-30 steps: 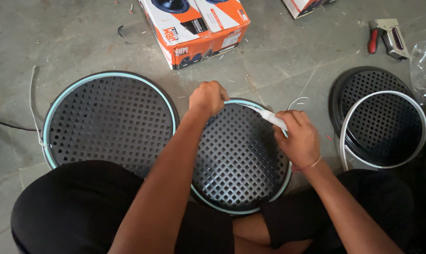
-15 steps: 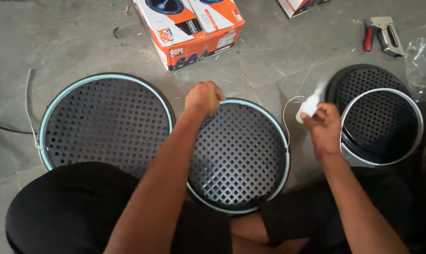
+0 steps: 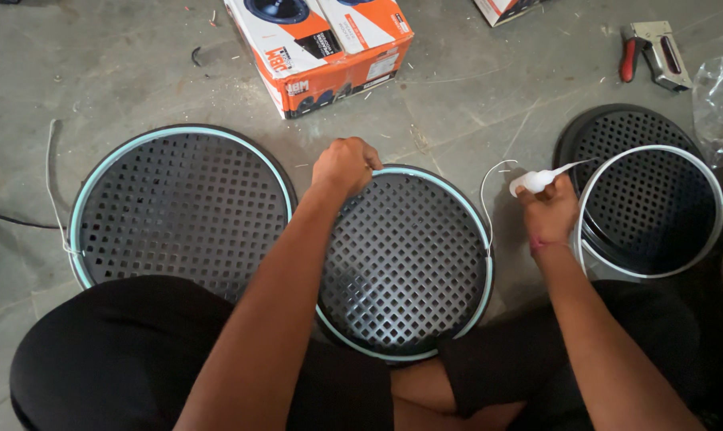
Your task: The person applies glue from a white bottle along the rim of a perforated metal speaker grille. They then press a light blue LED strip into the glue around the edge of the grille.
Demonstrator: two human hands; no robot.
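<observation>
Person sits on the floor (image 3: 473,96) w/ a round black grille (image 3: 405,263) lying flat betw. the knees, pale trim strip running round its rim. Left hand (image 3: 344,166) is clamped on the far edge of that grille, fingers curled over the rim & closed on it. Right hand (image 3: 547,214) is just beside the grille's right edge, fingers wrapped tight around a small white squeeze bottle (image 3: 537,180); a loose end of thin white strip (image 3: 489,191) loops up from the rim near it.

Bottle lies nearly level, long axis running left-right, nozzle pointing right & slightly up, toward the stacked grilles (image 3: 641,207) w/ a white ring on top, i.e. away from the centre grille's rim.

To do this bit well, I'd judge: keep the left hand pinning the rim so the grille can't spin, turn the nozzle to the groove, squeeze lightly, feed the strip in short lengths, press down as you go.

A second, bigger grille (image 3: 178,211) lies flat to the left, touching or overlapping the centre one — can't tell which. Orange & white box (image 3: 321,48) sits beyond, staple gun (image 3: 653,52) at upper right, clear plastic bag (image 3: 717,96) by it.
</observation>
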